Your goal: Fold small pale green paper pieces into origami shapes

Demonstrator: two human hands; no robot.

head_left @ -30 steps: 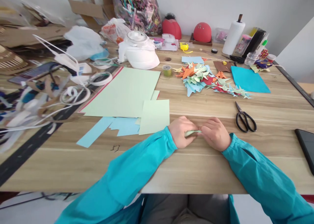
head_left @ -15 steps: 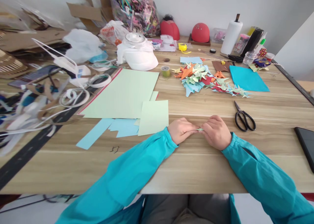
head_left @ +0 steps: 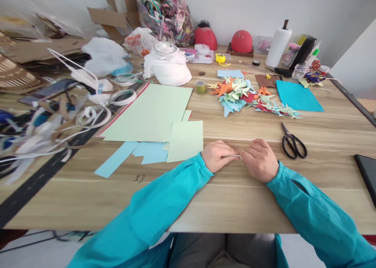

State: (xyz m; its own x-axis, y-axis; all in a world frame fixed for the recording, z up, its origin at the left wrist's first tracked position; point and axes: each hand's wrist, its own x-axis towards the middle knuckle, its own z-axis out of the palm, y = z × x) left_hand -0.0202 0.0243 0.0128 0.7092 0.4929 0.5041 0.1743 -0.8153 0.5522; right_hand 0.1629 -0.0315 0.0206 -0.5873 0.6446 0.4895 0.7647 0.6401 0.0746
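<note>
Several items ring the hands (clock read from them, 12 = away from the person). Approx. 9–10: small pale-green sheet [head_left: 185,141], its near corner right by the L cuff, then large pale-green sheet [head_left: 147,111] and lt-blue paper strip [head_left: 116,159]. Farther out, same dir., a tangle of white cable [head_left: 93,116]. Btw. 10 and 11: white-wrapped jar [head_left: 167,68]; at 11, thread spool [head_left: 200,87]. At 12: heap of multicol. origami pieces [head_left: 233,94], w/ yellow tape measure [head_left: 220,58] and red dome [head_left: 241,42] behind. At 1, white bottle [head_left: 278,47]; at 2, turquoise sheet [head_left: 299,96]. Approx. 3: black-handled scissors [head_left: 293,141], open a little, nearer than the black phone-like slab [head_left: 366,178].

Left hand [head_left: 217,156]: thumb + index closed in a narrow pinch on the folded paper strip [head_left: 237,155]. Right hand [head_left: 260,160]: fingers curled, tips pinching its other end. Strip sits btw. the two hands, just a thin pale edge showing; rest hidden by fingers.

Counter [head_left: 235,209]: wood-grain, lt brown, dark band along 8–9, small dark squiggle [head_left: 139,178] at approx. 9. Back: pale wall [head_left: 235,6], open cardboard box [head_left: 110,19] and clear bag of colourful scraps [head_left: 166,15], both btw. 10 and 11.
</note>
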